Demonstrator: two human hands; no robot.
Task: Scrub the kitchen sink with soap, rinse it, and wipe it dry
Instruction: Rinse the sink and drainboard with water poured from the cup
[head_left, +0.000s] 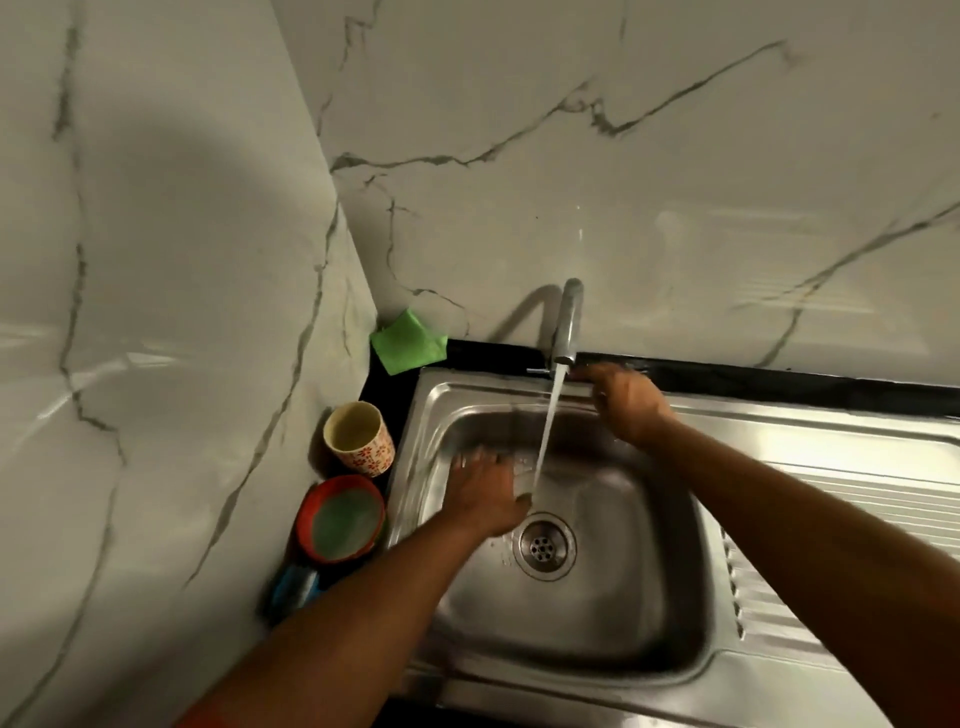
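A stainless steel sink (613, 613) fills the lower middle, with its drain (543, 544) near the centre. Water runs in a stream from the tap (567, 327) at the back rim down into the basin. My left hand (485, 493) lies flat with fingers spread on the basin's far left floor, just left of the stream. My right hand (631, 402) rests on the sink's back rim right of the tap, fingers bent over the edge; what they touch is hidden.
A green cloth (408, 340) lies in the back corner by the marble wall. A floral cup (359, 431), a red-rimmed bowl (341, 517) and a blue item (297, 584) stand left of the sink. The ribbed drainboard (841, 499) extends right.
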